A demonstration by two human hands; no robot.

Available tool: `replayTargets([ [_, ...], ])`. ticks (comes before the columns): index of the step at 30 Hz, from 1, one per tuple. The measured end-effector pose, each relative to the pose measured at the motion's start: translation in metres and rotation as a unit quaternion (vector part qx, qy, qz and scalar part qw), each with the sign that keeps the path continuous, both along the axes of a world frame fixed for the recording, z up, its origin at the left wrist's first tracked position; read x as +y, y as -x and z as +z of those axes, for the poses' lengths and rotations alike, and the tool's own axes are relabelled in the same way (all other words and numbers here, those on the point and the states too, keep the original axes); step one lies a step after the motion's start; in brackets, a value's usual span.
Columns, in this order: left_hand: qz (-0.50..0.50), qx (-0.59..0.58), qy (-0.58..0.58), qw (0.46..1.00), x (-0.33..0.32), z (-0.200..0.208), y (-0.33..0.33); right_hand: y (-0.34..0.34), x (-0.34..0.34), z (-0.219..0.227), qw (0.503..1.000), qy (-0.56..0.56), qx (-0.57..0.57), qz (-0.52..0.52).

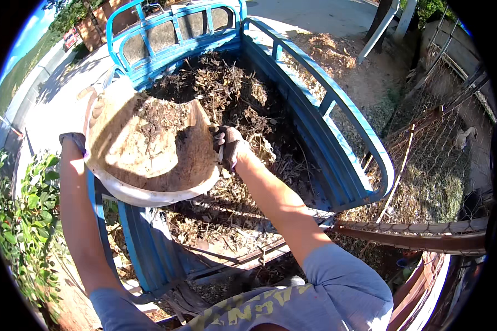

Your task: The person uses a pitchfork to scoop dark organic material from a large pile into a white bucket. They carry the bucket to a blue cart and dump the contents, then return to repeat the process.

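A large off-white tub (pixel 149 196), stained brown inside with dark crumbs of dirt stuck to it, is tilted over the bed of a blue cargo vehicle (pixel 315 140). My left hand (pixel 74 140), in a dark-cuffed glove, grips the tub's left side; strong glare washes out part of it. Gloved as well, my right hand (pixel 232 144) has its fingers curled round the tub's right edge. Under and beyond the tub, dry leaves and twigs (pixel 232 91) mixed with dark matter cover the bed. The tub hides part of this heap.
Blue side rails (pixel 337 102) and a front rack (pixel 174 32) border the bed. Wire mesh fencing (pixel 436 138) with a rusty bar (pixel 414 237) stands at the right. A leafy bush (pixel 25 220) grows at the left. More dry leaves (pixel 328 49) lie on the ground beyond.
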State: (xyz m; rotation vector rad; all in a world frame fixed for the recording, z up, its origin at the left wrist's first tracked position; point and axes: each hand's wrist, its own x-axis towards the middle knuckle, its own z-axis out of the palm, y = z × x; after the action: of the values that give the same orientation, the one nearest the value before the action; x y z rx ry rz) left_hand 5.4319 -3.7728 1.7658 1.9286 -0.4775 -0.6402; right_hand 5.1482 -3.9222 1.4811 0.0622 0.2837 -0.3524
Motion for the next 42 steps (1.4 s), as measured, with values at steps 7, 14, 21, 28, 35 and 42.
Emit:
replayTargets([
  [7, -0.19, -0.295, -0.119, 0.929, -0.181, -0.003, 0.103, 0.032, -0.037, -0.059, 0.994, -0.027, -0.012, -0.11],
  [14, -0.267, -0.183, -0.048, 0.945, -0.112, -0.022, 0.151, 0.124, 0.041, -0.082, 0.98, -0.032, -0.016, -0.195],
  [21, -0.351, -0.014, -0.059, 0.934, -0.049, -0.117, 0.15, 0.237, 0.122, -0.055, 0.933, -0.01, 0.289, -0.216],
  [28, -0.246, 0.01, 0.045, 0.968, 0.009, -0.065, 0.121, 0.214, 0.133, 0.022, 0.951, 0.008, 0.228, -0.208],
  [35, -0.353, 0.152, -0.04, 0.923, 0.044, -0.059, 0.074, 0.196, 0.183, 0.008, 0.983, -0.065, 0.15, -0.082],
  [42, -0.398, -0.027, -0.055, 0.915, 0.065, -0.074, 0.125, 0.22, 0.275, 0.009, 0.935, -0.003, 0.248, -0.255],
])
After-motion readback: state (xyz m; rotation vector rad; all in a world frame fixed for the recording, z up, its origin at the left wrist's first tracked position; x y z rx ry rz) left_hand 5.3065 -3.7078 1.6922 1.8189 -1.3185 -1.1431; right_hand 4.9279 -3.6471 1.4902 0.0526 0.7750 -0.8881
